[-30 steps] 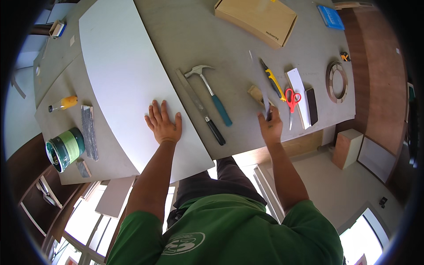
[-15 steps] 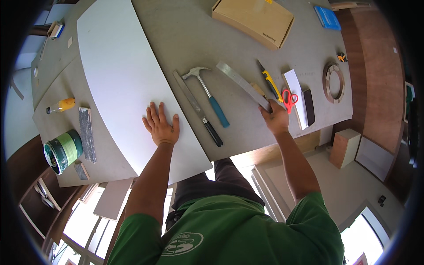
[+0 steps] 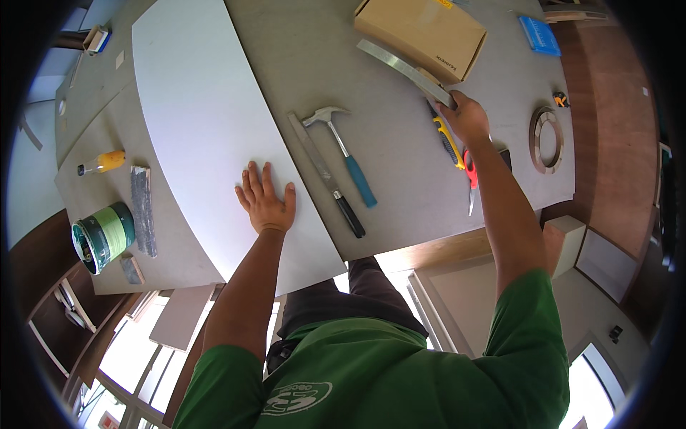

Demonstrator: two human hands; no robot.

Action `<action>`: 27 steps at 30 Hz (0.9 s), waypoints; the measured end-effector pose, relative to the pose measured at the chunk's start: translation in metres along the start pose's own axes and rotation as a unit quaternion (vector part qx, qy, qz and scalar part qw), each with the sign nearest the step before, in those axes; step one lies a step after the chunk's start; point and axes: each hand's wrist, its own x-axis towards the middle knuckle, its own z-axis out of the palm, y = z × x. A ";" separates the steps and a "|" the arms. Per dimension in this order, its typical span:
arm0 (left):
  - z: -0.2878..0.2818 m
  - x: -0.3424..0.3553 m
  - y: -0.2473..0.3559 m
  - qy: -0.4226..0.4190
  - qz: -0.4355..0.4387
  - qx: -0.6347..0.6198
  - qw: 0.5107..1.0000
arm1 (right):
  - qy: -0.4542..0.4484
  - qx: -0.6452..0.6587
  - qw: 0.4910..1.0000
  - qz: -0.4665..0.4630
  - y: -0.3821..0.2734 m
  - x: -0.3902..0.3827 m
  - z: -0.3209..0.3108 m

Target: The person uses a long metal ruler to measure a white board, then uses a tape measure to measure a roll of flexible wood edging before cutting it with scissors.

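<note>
My left hand (image 3: 269, 204) lies flat, fingers spread, on a long white panel (image 3: 200, 107) with one curved edge. Out to the right, my right hand (image 3: 468, 114) grips the near end of a long flat silver metal bar (image 3: 400, 63), whose far end points up and left, beside the cardboard box. A short tan piece (image 3: 429, 76) shows along the bar close to my fingers; how it joins the bar is hidden. Below that hand are a yellow-and-black utility knife (image 3: 448, 143) and red-handled scissors (image 3: 470, 170). My forearm partly covers a dark flat object (image 3: 505, 157).
Between my hands lie a long flat-bladed tool with black handle (image 3: 323, 171) and a claw hammer (image 3: 350, 161). The cardboard box (image 3: 429, 36), a blue packet (image 3: 539, 36), a ring (image 3: 546, 141) and a tape measure (image 3: 561, 99) sit farther right. Left are a bottle (image 3: 103, 162) and a bucket (image 3: 107, 236).
My right hand has carried the metal bar up and slightly right, toward the cardboard box. The right forearm now hides the white strip beside the scissors. My left hand stays on the panel.
</note>
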 end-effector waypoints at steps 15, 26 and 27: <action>-0.003 0.000 -0.001 -0.005 -0.004 -0.006 1.000 | 0.044 0.095 0.994 0.005 -0.026 -0.011 0.017; -0.006 0.001 0.000 -0.019 -0.010 -0.009 1.000 | 0.075 0.166 0.981 -0.069 -0.040 -0.085 0.097; -0.007 0.001 0.000 -0.020 -0.007 -0.019 1.000 | 0.061 0.156 0.984 -0.055 -0.042 -0.085 0.097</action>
